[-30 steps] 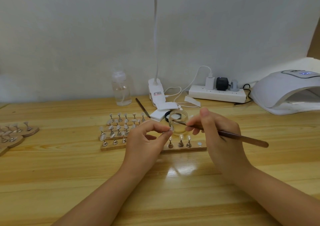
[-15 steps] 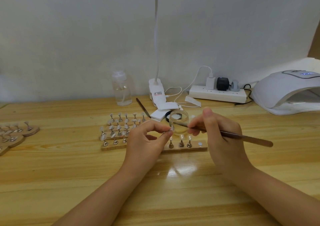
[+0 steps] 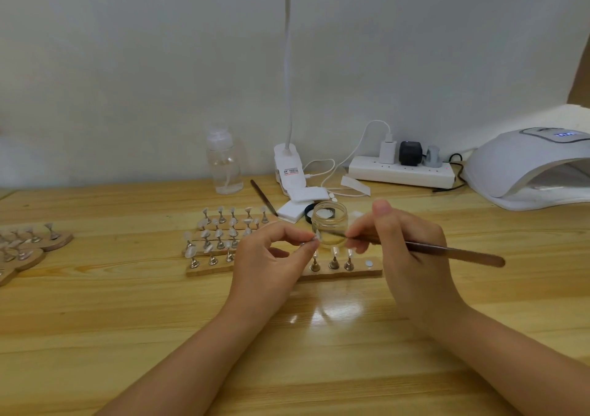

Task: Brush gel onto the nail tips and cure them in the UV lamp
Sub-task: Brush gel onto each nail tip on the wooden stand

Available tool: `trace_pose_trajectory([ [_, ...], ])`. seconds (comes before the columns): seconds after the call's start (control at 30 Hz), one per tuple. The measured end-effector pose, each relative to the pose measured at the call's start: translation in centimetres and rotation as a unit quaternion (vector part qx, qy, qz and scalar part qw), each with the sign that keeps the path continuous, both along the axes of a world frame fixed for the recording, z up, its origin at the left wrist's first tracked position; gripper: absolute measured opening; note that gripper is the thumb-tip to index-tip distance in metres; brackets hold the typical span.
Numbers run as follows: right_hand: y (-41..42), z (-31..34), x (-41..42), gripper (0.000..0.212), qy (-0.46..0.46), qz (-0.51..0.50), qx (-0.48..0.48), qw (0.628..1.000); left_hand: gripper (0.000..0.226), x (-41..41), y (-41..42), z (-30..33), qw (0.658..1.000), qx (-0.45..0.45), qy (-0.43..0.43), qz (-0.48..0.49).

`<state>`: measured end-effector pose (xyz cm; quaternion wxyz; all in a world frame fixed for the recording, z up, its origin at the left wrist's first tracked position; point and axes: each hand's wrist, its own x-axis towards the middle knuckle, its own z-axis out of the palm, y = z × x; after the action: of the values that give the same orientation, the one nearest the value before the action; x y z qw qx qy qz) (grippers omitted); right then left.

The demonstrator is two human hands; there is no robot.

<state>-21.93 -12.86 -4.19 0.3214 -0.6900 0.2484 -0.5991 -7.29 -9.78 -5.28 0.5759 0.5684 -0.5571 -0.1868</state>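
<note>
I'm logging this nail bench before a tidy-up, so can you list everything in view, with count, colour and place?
Table: one, light wood, under everything.
Wooden strips of nail tips on stands: several, centre; exact count unclear.
Front strip: one, three stands, one bare magnet.
Round wooden holders: several, far left.
Glass jar: one, clear, open, behind front strip.
Spare brush: one, dark, lying behind strips.
Clear bottle: one, at wall.
Clip lamp: one, white.
White pads: two, by lamp.
Power strip: one, white, three plugs.
UV lamp: one, white, far right.
Left hand: pinches a nail tip.
Right hand: holds brush.
</note>
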Motion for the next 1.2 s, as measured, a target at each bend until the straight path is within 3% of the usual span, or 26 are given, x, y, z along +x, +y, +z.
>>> trace_pose_trajectory([
  [0.4, 0.13, 0.01, 0.01, 0.042, 0.005, 0.011, 0.036, 0.999, 0.022, 0.03, -0.05, -0.05, 1.0, -0.011, 0.001, -0.007],
  [0.67, -0.05, -0.06, -0.09, 0.037, -0.005, -0.02, -0.016, 1.0, 0.028, 0.13, -0.06, -0.1, 0.999, -0.05, -0.007, -0.019],
  [0.93, -0.11, -0.17, -0.01, 0.04, 0.032, -0.018, -0.023, 0.999, 0.032, 0.23, -0.36, -0.3, 0.997, -0.069, -0.017, -0.031],
  [1.07, 0.08, -0.16, -0.03, 0.043, -0.006, 0.015, 0.013, 1.0, 0.035, 0.34, -0.44, -0.48, 0.997, -0.064, -0.025, -0.025],
  [1.2, 0.04, 0.02, 0.01, 0.036, 0.012, -0.005, -0.009, 1.0, 0.033, 0.35, -0.5, -0.6, 0.997, -0.068, -0.021, -0.028],
])
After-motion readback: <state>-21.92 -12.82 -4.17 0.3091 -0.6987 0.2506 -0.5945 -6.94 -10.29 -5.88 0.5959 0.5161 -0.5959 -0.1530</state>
